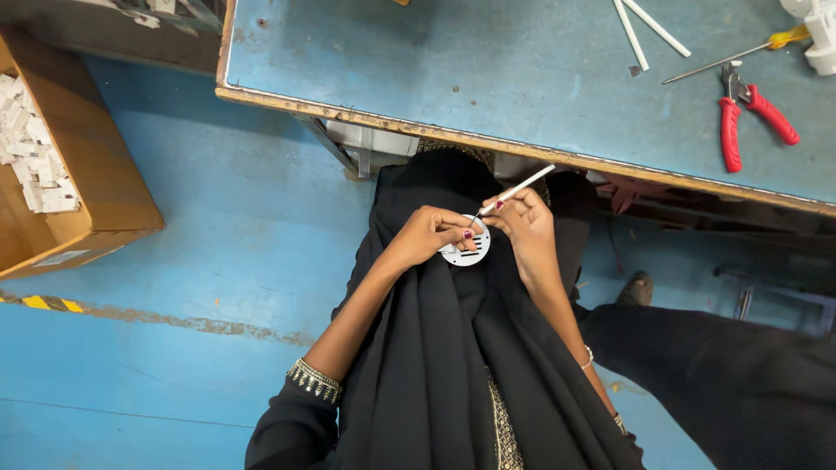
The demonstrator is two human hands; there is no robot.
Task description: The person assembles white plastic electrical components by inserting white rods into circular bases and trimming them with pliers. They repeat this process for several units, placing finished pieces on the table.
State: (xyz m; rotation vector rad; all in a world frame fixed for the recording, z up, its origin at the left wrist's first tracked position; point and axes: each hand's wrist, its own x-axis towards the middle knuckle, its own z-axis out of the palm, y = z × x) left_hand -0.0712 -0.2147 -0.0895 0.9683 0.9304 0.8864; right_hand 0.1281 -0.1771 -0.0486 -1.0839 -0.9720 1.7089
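Two bare hands meet over a lap draped in black cloth, just below the near edge of the counter. The left hand pinches a small round white disc, its grip closed on the disc's left rim with the thumb laid over the face. This disc is flat and pale, with several short dark parallel slots cut across its face; part of it is hidden under the fingers. The right hand has its grip closed around a thin white-handled tool, held like a pen, slanting up and to the right, its fine tip touching the top of the disc. Whether the tip sits in a slot cannot be told.

On the blue, scuffed counter, far right, lie red-handled pliers, jaws pointing away, and just beyond them a yellow-handled screwdriver lying aslant. Two white sticks lie crossed left of the screwdriver. White plastic parts show at the far right corner.

At the left, on the blue floor, stands an open cardboard box holding many small white pieces. A foot shows under the counter on the right.
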